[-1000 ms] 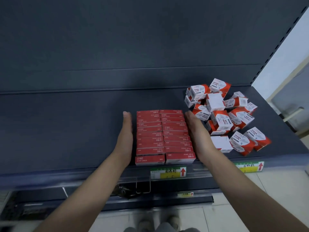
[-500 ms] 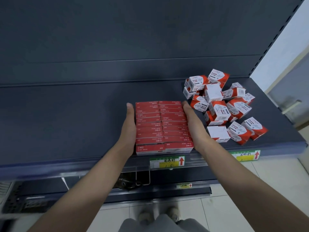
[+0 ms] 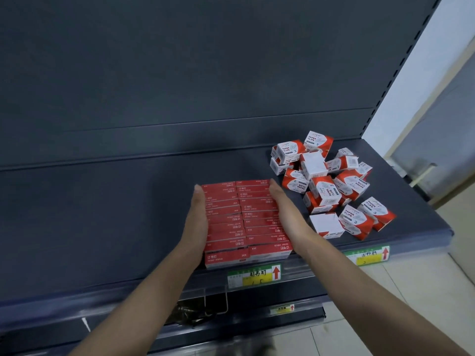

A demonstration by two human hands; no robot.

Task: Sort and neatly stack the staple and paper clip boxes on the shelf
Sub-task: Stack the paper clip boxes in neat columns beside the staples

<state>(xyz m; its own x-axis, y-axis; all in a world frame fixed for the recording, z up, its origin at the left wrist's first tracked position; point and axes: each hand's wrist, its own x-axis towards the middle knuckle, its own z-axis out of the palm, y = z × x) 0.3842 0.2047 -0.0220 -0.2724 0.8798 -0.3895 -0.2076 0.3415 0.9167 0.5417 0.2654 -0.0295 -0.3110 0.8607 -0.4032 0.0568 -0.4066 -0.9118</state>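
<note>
The red staple boxes point(image 3: 244, 222) sit in two neat rows at the front of the dark shelf point(image 3: 102, 214); the left hand point(image 3: 196, 222) and right hand point(image 3: 284, 214) are flat and open, pressing the block's sides; the paper clip boxes point(image 3: 331, 186) lie jumbled just beside it on the right

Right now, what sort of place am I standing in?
Most likely a shop aisle, perhaps a stationery section. You face a dark metal shelf with price tags clipped along its front edge, and boxed stock on it: red staple boxes and paper clip boxes.
</note>
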